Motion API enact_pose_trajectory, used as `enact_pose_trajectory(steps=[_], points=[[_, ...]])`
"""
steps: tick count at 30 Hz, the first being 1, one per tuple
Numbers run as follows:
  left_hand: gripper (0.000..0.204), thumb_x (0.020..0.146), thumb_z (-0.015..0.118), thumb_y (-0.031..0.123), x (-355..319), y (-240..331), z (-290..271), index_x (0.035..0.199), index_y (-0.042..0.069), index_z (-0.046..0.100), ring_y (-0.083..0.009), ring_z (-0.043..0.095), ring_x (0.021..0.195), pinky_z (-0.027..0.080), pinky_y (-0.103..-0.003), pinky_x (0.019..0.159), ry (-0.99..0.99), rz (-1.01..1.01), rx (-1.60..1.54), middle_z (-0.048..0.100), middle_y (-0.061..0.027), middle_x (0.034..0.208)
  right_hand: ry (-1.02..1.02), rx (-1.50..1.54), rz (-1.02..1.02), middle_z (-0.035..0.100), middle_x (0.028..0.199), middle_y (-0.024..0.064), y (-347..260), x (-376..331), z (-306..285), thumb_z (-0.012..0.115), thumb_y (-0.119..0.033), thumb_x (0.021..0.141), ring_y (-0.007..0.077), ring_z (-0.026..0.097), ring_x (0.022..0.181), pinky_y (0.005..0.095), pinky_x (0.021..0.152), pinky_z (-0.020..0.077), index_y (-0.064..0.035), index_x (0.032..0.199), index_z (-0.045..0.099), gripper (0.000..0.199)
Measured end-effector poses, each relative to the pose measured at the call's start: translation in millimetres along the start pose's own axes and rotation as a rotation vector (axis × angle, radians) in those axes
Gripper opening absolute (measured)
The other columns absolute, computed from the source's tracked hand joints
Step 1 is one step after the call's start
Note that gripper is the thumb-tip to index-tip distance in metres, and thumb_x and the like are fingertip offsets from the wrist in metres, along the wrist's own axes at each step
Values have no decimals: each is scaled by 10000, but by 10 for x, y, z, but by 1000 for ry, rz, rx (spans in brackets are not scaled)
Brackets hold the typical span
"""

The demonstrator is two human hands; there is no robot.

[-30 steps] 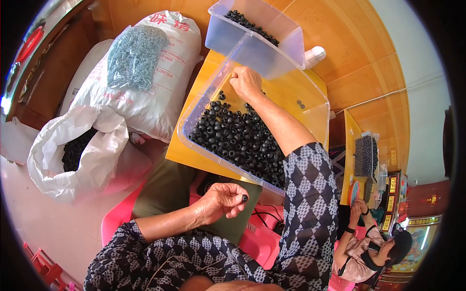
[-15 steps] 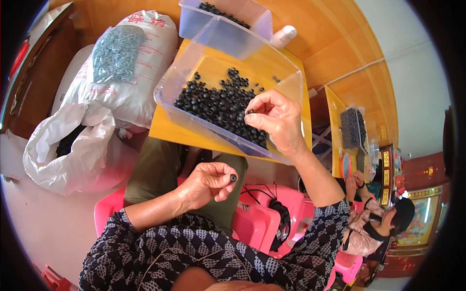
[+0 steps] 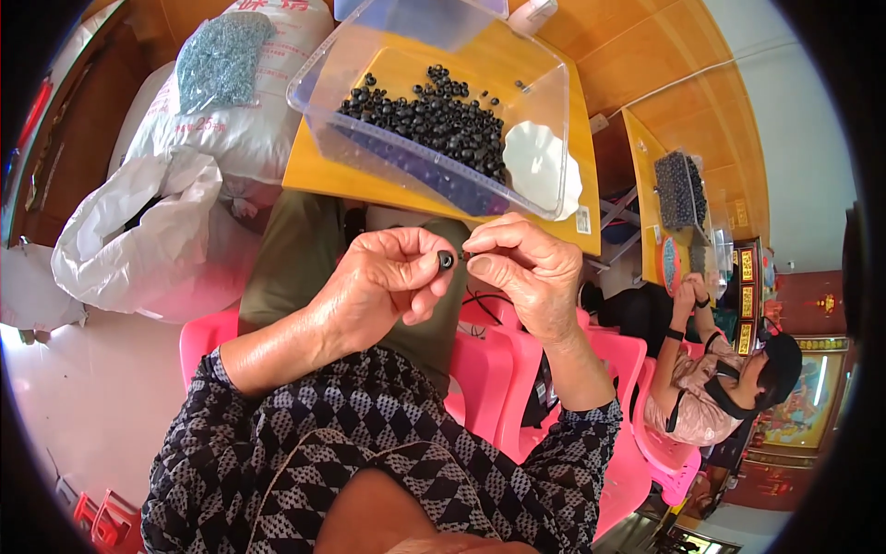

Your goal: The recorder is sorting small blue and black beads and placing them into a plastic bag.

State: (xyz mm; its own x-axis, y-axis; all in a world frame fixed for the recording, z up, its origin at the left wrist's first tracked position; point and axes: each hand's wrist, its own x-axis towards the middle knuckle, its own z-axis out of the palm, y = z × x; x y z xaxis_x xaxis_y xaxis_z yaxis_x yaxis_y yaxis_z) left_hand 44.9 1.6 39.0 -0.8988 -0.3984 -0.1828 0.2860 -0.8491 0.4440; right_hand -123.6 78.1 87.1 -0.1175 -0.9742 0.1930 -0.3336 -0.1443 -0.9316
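Observation:
My left hand (image 3: 369, 277) pinches a black bead (image 3: 446, 260) with a round hole between thumb and fingertips, above my lap. Close to it on the right, my right hand (image 3: 531, 277) has its thumb and forefinger pressed together. Whatever lies between those fingertips is too small to make out. In front of both hands, a clear plastic bin (image 3: 314, 102) sits on a yellow table (image 3: 305, 171). Loose black beads (image 3: 420, 120) lie heaped inside it. At the bin's right end there is a white scalloped dish (image 3: 574, 189), partly seen through the clear wall.
On the left stand an open white sack (image 3: 111, 258) and a full sack (image 3: 254, 148) bearing a bag of bluish-grey pieces (image 3: 224, 60). Pink plastic chairs (image 3: 484, 369) stand on the right. Farther right, another person (image 3: 701, 388) sits by a second yellow table (image 3: 644, 185).
My right hand has come down from over the bin to beside my left hand. My left hand has risen slightly, still holding the bead. The white dish now shows.

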Motion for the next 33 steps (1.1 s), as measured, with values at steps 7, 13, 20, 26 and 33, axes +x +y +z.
enact_pose_trajectory(steps=[7, 13, 20, 26, 33], points=[[165, 869, 574, 179, 8, -30, 3, 892, 17, 556, -96, 431, 524, 297, -227, 459, 89, -29, 48, 558, -41, 728, 67, 63, 54, 600, 873, 90, 50, -112, 45, 666, 88, 715, 126, 562, 778, 226, 688, 465, 34, 866, 625, 165], [145, 869, 577, 161, 1, -58, -16, 908, 24, 553, -93, 451, 531, 300, -222, 459, 135, -31, 94, 563, -43, 713, 77, 42, -1, 596, 851, 91, 94, -108, 124, 690, 92, 684, 127, 556, 766, 223, 679, 461, 31, 827, 632, 166], [126, 871, 572, 139, 22, -95, -60, 912, 21, 558, -95, 482, 545, 322, -206, 453, 160, -20, 116, 564, -42, 696, 63, 36, 32, 597, 845, 86, 139, -107, 151, 688, 107, 673, 123, 553, 760, 223, 673, 452, 30, 818, 637, 171], [129, 871, 574, 134, 34, -133, -97, 905, 10, 566, -91, 485, 539, 344, -205, 455, 160, 35, 195, 568, -40, 703, 48, 64, 104, 595, 835, 78, 153, -95, 163, 691, 108, 668, 112, 552, 745, 224, 669, 454, 27, 809, 633, 172], [110, 873, 565, 92, 61, -181, -132, 905, -13, 571, -86, 491, 544, 366, -200, 464, 201, 87, 334, 575, -48, 705, 24, 270, 374, 590, 787, 71, 184, -63, 112, 692, 126, 648, 113, 559, 712, 227, 646, 473, 26, 766, 608, 176]])
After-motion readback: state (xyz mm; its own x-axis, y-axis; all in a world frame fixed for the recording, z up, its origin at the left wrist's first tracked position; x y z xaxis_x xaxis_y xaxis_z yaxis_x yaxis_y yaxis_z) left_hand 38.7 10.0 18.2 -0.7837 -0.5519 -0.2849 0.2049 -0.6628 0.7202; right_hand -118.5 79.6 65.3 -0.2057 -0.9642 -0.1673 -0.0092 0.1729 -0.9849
